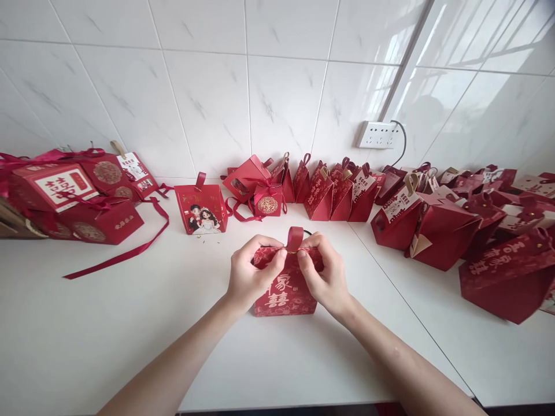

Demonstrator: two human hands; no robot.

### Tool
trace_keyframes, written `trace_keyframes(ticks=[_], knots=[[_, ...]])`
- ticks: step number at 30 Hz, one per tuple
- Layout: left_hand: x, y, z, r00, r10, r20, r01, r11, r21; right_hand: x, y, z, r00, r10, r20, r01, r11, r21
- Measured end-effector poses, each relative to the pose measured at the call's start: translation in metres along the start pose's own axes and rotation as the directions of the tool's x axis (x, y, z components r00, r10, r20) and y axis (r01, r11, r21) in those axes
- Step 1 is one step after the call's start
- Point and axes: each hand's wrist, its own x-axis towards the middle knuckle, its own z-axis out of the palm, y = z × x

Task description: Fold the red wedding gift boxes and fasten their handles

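Observation:
A red gift box (286, 297) with pale printed characters stands upright on the white table in front of me. A dark red strap loop (295, 238) rises from the middle of its top edge. My left hand (258, 268) pinches the top edge just left of the loop, thumb on the near face. On the other side of the loop, my right hand (323, 271) pinches the same edge the same way. Both thumbs press close to the loop's base. The fingers behind the box are partly hidden.
Beyond my hands stands a red box with a printed couple (203, 216). Ribboned red boxes (104, 222) are piled at the left, a loose ribbon (130, 254) trailing. Many more gift boxes (451, 231) crowd the right. A power strip (377, 135) is on the tiled wall.

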Motion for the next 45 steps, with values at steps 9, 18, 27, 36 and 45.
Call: trace_keyframes(ticks=[9,18,27,36,45], knots=[[-0.0003,0.0005,0.0002,1.000,0.010,-0.001,-0.010,1.000,0.005,0.0004,-0.0001,0.0018,1.000,-0.007,-0.020,0.007,1.000,-0.012],[-0.0005,0.0000,-0.0001,1.000,0.010,-0.001,-0.010,1.000,0.015,-0.0003,0.0017,0.0005,1.000,-0.009,0.000,0.009,1.000,0.022],[-0.0010,0.0003,-0.0001,1.000,0.012,0.000,-0.012,1.000,0.014,-0.0003,0.0029,0.0010,1.000,-0.023,-0.015,0.023,1.000,-0.003],[-0.0013,-0.0004,0.0000,0.999,0.032,0.007,-0.032,0.999,0.022,0.0004,0.0013,0.0004,0.999,-0.036,-0.008,0.036,0.999,0.014],[-0.0013,-0.0027,0.0001,0.997,0.078,-0.011,-0.077,0.996,0.044,-0.0050,0.0070,0.0000,1.000,-0.013,0.018,0.011,0.995,0.099]])
